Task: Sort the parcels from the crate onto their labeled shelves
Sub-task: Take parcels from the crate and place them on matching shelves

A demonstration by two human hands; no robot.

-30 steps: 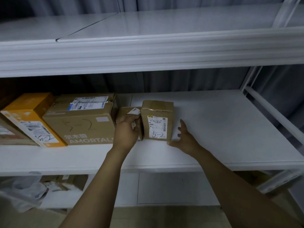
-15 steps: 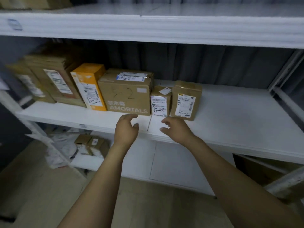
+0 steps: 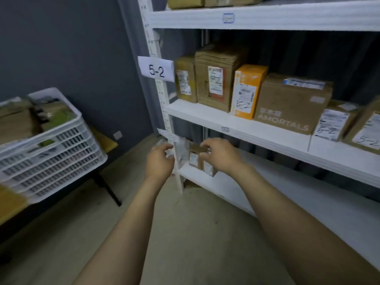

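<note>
Left of both hands, in the head view, the crate point(image 3: 51, 153) sits on a dark stand point(image 3: 109, 192), well apart from the shelf point(image 3: 236, 128). Its parcels point(image 3: 18, 118) lie flat inside, long sides seemingly running front to back, though blur makes that uncertain. The left hand point(image 3: 159, 161) is nearer the crate, and the right hand point(image 3: 220, 154) hangs just beside it. Both are loosely curled and hold nothing. 6 boxes point(image 3: 292, 103) stand on the shelf by the 5-2 tag point(image 3: 156, 69).
</note>
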